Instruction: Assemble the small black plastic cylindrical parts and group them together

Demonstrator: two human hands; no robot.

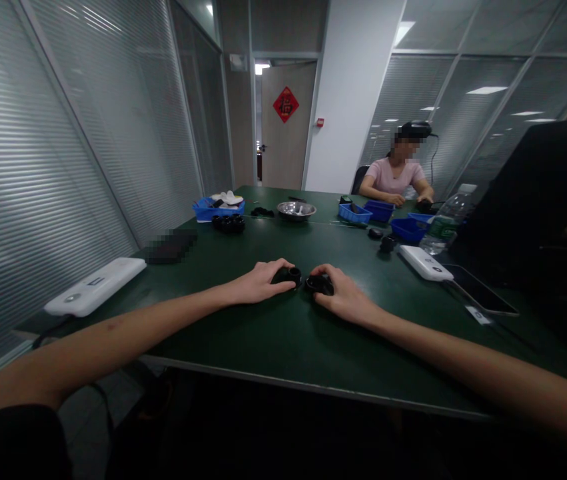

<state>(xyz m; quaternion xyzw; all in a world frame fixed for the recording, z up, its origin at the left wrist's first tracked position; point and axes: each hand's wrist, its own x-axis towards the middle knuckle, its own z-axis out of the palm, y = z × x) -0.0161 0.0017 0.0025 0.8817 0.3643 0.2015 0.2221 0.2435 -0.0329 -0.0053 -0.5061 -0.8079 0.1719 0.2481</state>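
Note:
Near the middle of the green table point(243, 333), my left hand point(258, 283) is closed around a small black part with a round, ring-like opening point(294, 275). My right hand point(343, 293) grips another small black rounded part point(319, 285), thumb and fingers curled about its sides. The two parts face each other with a narrow gap between them, low over or resting on the tabletop. Fingers cover much of both, so their exact kind cannot be made out.
Toward the back stand a filled blue basket point(206, 213), several black round parts point(228, 223), a metal bowl point(296, 212) and blue bins point(406, 231). On the right are a bottle point(446, 227), a white power bank point(424, 263) and a phone point(483, 290). A person point(397, 175) sits beyond.

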